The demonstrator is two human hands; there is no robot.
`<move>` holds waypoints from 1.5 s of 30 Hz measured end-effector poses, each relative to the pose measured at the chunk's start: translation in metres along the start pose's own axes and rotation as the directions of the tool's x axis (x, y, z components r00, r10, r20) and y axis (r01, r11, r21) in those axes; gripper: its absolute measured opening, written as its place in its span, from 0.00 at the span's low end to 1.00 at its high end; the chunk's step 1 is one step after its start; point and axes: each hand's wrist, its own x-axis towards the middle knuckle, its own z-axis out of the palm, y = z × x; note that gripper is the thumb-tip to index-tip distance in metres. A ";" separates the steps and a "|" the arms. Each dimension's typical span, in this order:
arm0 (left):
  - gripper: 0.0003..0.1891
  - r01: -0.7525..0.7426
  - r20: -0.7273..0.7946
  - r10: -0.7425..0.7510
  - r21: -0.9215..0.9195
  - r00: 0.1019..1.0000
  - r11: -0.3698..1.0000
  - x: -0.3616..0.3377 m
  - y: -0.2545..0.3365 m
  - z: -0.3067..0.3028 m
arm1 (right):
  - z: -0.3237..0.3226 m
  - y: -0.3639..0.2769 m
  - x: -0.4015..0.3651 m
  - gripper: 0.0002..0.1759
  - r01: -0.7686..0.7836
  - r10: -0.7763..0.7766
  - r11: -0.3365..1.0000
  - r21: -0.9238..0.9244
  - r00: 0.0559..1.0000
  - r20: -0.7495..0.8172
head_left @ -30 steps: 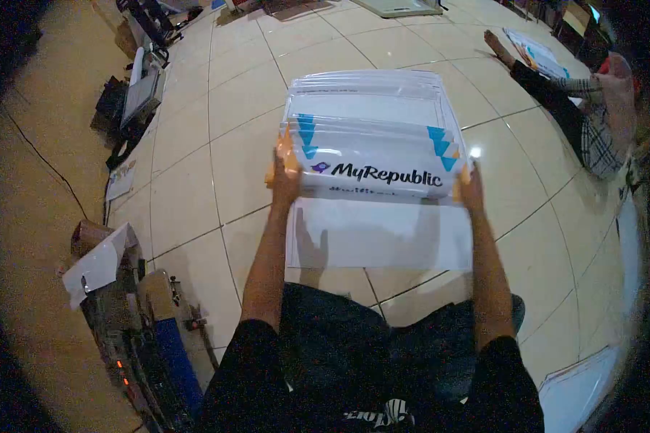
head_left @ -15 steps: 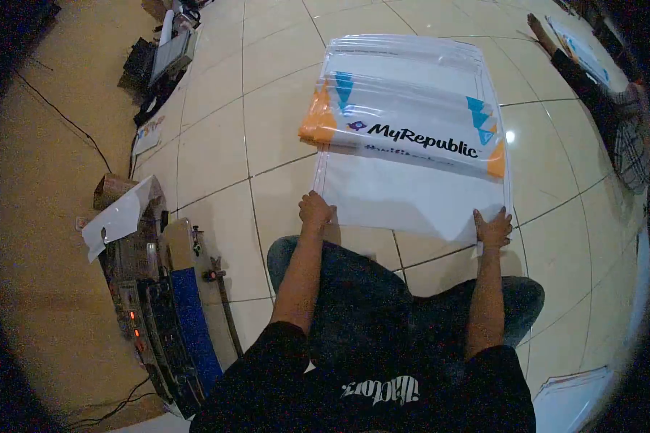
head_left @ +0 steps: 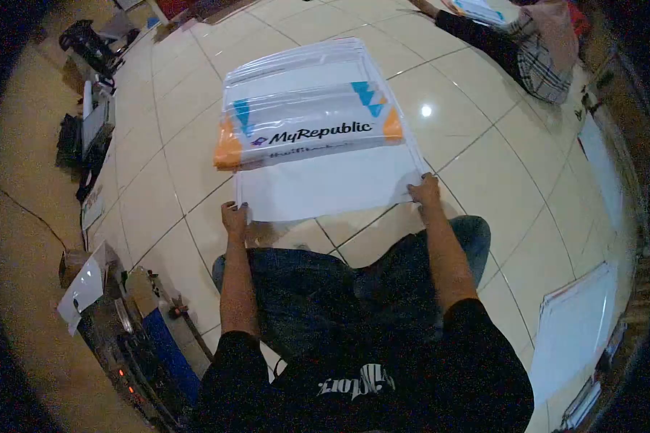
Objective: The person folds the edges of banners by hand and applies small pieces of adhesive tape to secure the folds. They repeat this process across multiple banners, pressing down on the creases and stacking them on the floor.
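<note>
A white plastic banner [head_left: 325, 180] lies on the tiled floor in front of my crossed legs. Across its middle runs a rolled or folded part [head_left: 310, 108] printed with "MyRepublic", with orange and blue shapes at its ends. At the near left corner, my left hand [head_left: 235, 216] pinches the banner's edge. My right hand [head_left: 426, 190] grips the near right corner, thumb on top. The fingers beneath the sheet are partly hidden.
At the left stands a machine [head_left: 126, 361] with red lights, a blue panel and a white sheet [head_left: 83, 289] on it. Another person's checked sleeve [head_left: 545, 72] shows at upper right. White sheets [head_left: 574, 328] are stacked at lower right.
The view has swung to the right, so the banner and both hands sit further left in it. Both hands still hold the banner's near corners.
</note>
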 end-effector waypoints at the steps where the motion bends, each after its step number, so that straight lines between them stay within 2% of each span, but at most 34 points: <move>1: 0.29 -0.007 0.009 0.007 -0.001 1.000 1.000 -0.010 0.018 -0.013 | -0.001 0.002 0.000 0.35 -0.011 0.011 1.000 -0.002 1.000 -0.004; 3: 0.28 -0.004 -0.046 -0.003 -0.150 0.999 0.989 -0.023 0.037 -0.029 | 0.005 0.001 0.010 0.38 -0.088 0.067 0.990 0.109 0.981 0.180; 6: 0.27 -0.069 -0.053 0.065 -0.080 0.997 0.994 -0.012 0.030 -0.027 | 0.000 -0.003 0.011 0.38 -0.152 0.092 0.962 0.229 0.963 0.252; 7: 0.27 -0.112 -0.033 0.110 -0.057 0.993 0.992 -0.007 0.023 -0.028 | 0.001 -0.004 0.011 0.38 -0.194 0.098 0.938 0.288 0.943 0.317; 9: 0.25 -0.026 0.158 0.064 -0.231 0.985 0.973 0.003 0.015 -0.030 | 0.035 0.021 0.032 0.36 -0.298 0.111 0.744 0.597 0.937 0.330; 10: 0.22 0.038 0.279 0.122 -0.507 0.953 0.861 0.010 0.001 -0.026 | 0.071 0.053 0.056 0.36 -0.076 0.001 0.849 0.524 0.990 0.141; 11: 0.20 0.124 0.355 0.216 -0.728 0.909 0.674 0.013 -0.011 -0.027 | 0.102 0.076 0.076 0.36 0.149 -0.145 0.899 0.412 0.989 -0.040; 12: 0.18 0.187 0.375 0.098 -0.652 0.922 0.735 0.004 0.006 -0.042 | 0.083 0.072 0.068 0.36 0.498 -0.510 0.859 -0.119 0.852 -0.114; 13: 0.16 0.258 0.386 -0.023 -0.572 0.922 0.779 -0.008 0.029 -0.053 | 0.062 0.071 0.059 0.37 0.632 -0.800 0.478 -0.609 0.600 -0.006; 14: 0.14 0.304 0.378 -0.073 -0.597 0.923 0.743 -0.010 0.023 -0.051 | 0.074 0.077 0.070 0.36 0.440 -0.440 0.898 0.010 0.897 -0.036; 15: 0.13 0.345 0.378 -0.115 -0.624 0.918 0.701 -0.010 0.016 -0.047 | 0.089 0.078 0.078 0.35 -0.096 -0.054 0.827 0.554 0.967 0.248; 16: 0.13 0.382 0.358 -0.167 -0.700 0.919 0.603 -0.015 0.029 -0.051 | 0.088 0.062 0.072 0.35 -0.087 -0.075 0.820 0.566 0.963 0.258; 17: 0.13 0.410 0.349 -0.216 -0.767 0.912 0.493 -0.019 0.040 -0.057 | 0.070 0.049 0.061 0.34 -0.103 -0.033 0.868 0.485 0.964 0.263; 18: 0.14 0.433 0.371 -0.223 -0.749 0.901 0.501 -0.016 0.038 -0.060 | 0.056 0.041 0.052 0.33 -0.120 0.014 0.911 0.394 0.965 0.261; 19: 0.14 0.435 0.369 -0.232 -0.749 0.900 0.499 -0.016 0.036 -0.060 | 0.046 0.032 0.045 0.33 -0.118 0.010 0.913 0.391 0.964 0.267; 21: 0.19 0.394 0.346 -0.191 -0.761 0.918 0.516 -0.016 0.031 -0.055 | 0.033 0.015 0.033 0.32 0.102 -0.110 0.983 0.150 0.993 0.043; 22: 0.19 0.395 0.346 -0.192 -0.762 0.918 0.513 -0.016 0.017 -0.047 | 0.031 0.007 0.029 0.32 0.105 -0.112 0.983 0.148 0.993 0.043; 24: 0.22 0.293 0.280 -0.199 -0.353 0.939 0.888 -0.016 -0.019 -0.030 | 0.033 -0.004 0.021 0.31 0.448 -0.431 0.889 0.096 0.888 -0.159; 25: 0.22 0.298 0.283 -0.202 -0.355 0.938 0.886 -0.015 -0.017 -0.031 | 0.026 -0.019 0.011 0.31 0.532 -0.522 0.841 0.105 0.846 -0.105; 27: 0.24 0.107 0.421 -0.148 0.120 0.895 0.987 -0.011 -0.004 -0.035 | 0.017 -0.058 -0.020 0.31 0.660 -0.667 0.736 0.152 0.745 -0.008; 28: 0.21 0.103 0.356 -0.113 0.048 0.928 0.994 -0.013 -0.003 -0.033 | 0.017 -0.075 -0.032 0.32 0.707 -0.723 0.682 0.188 0.690 0.032; 29: 0.21 0.108 0.353 -0.115 0.037 0.929 0.993 -0.016 0.005 -0.035 | 0.029 -0.091 -0.043 0.34 0.726 -0.745 0.666 0.171 0.657 0.113; 31: 0.20 0.214 0.369 -0.159 -0.114 0.916 0.970 -0.019 0.025 -0.045 | 0.031 -0.133 -0.072 0.39 0.759 -0.763 0.632 0.158 0.572 0.302; 32: 0.20 0.211 0.368 -0.155 -0.119 0.917 0.970 -0.018 0.028 -0.041 | 0.033 -0.154 -0.085 0.41 0.777 -0.777 0.608 0.164 0.540 0.323; 33: 0.17 -0.002 0.204 0.019 -0.082 0.979 0.997 -0.023 0.032 -0.035 | 0.039 -0.175 -0.093 0.43 0.807 -0.823 0.550 0.215 0.480 0.304; 34: 0.15 -0.207 0.048 0.207 -0.007 0.977 0.978 -0.028 0.034 -0.028 | 0.054 -0.193 -0.097 0.46 0.839 -0.857 0.496 0.223 0.432 0.281; 35: 0.15 -0.208 0.051 0.208 -0.002 0.977 0.978 -0.035 0.044 -0.025 | 0.060 -0.216 -0.105 0.48 0.852 -0.872 0.465 0.241 0.394 0.290; 37: 0.13 -0.387 0.041 0.387 -0.006 0.921 0.922 -0.050 0.071 -0.021 | 0.074 -0.252 -0.121 0.50 0.860 -0.885 0.438 0.262 0.362 0.293; 39: 0.09 -0.562 0.073 0.563 -0.043 0.823 0.826 -0.055 0.072 -0.014 | 0.100 -0.274 -0.129 0.52 0.885 -0.913 0.367 0.285 0.284 0.293; 40: 0.08 -0.534 0.278 0.502 0.051 0.819 0.844 -0.058 0.086 -0.027 | 0.115 -0.278 -0.130 0.52 0.887 -0.912 0.368 0.278 0.286 0.294; 42: 0.08 -0.555 0.242 0.540 -0.007 0.806 0.832 -0.054 0.077 -0.014 | 0.138 -0.281 -0.130 0.45 0.778 -0.864 0.489 0.395 0.368 0.343; 43: 0.08 -0.574 0.208 0.572 -0.057 0.794 0.817 -0.054 0.078 -0.015 | 0.141 -0.284 -0.131 0.45 0.780 -0.861 0.491 0.389 0.367 0.351; 44: 0.07 -0.536 0.210 0.558 -0.155 0.802 0.830 -0.054 0.083 -0.022 | 0.145 -0.286 -0.132 0.40 0.660 -0.798 0.600 0.453 0.459 0.389; 45: 0.07 -0.529 0.208 0.553 -0.162 0.807 0.833 -0.051 0.078 -0.019 | 0.149 -0.287 -0.132 0.35 0.520 -0.723 0.689 0.504 0.537 0.434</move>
